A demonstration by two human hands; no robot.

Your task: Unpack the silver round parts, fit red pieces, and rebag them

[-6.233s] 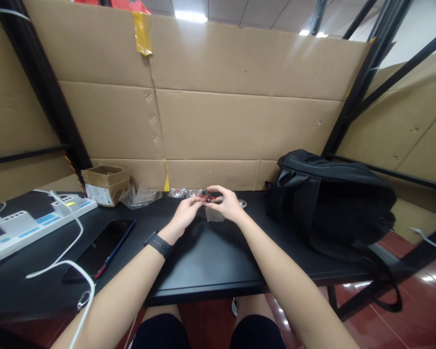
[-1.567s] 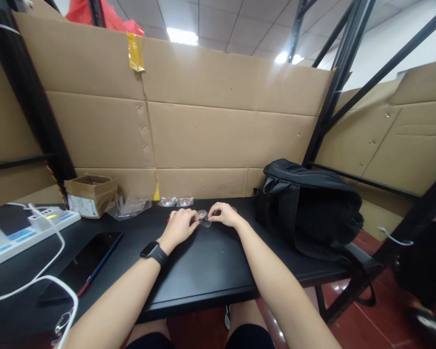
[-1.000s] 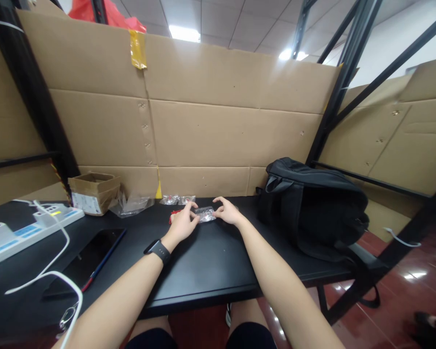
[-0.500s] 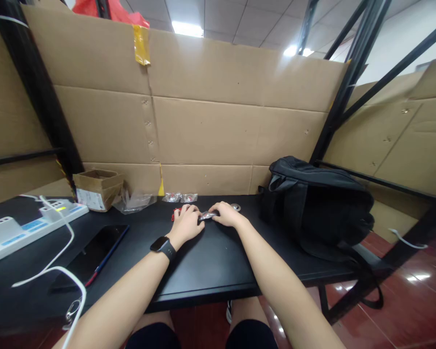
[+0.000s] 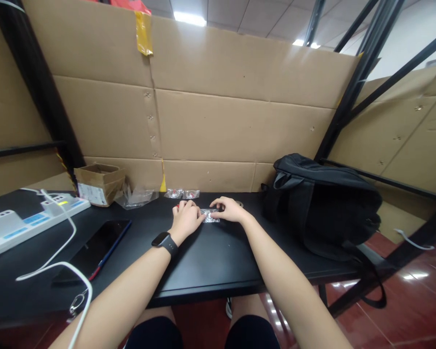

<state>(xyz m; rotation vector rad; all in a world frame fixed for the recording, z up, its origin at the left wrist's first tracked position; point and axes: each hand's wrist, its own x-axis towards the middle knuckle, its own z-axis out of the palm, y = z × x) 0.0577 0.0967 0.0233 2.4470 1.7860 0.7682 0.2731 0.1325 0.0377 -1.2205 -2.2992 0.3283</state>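
Observation:
A small clear packet [image 5: 212, 216] with something shiny and whitish inside lies flat on the black table between my hands. My left hand [image 5: 186, 219] is closed at its left end, the thumb along the edge and the fingers bent together; a bit of red shows beside the fingertips. At the packet's right end my right hand [image 5: 229, 209] has its thumb near the plastic and its index finger raised apart from it. Behind my right hand, a round ring-like item [image 5: 240, 204] is partly hidden. Two more clear packets [image 5: 174, 193] [image 5: 191, 194] lie behind my left hand.
On the left are a white power strip [image 5: 36, 224] with cables, a dark phone [image 5: 94, 249], an open small carton [image 5: 100, 184] and crumpled clear plastic [image 5: 136, 198]. A black backpack [image 5: 323, 208] stands on the right. Cardboard [image 5: 210, 121] walls off the back of the table [image 5: 203, 266].
The packet between my hands was raised and tilted and now lies flatter, showing more of its face. My right index finger has lifted away from it. The view has shifted slightly.

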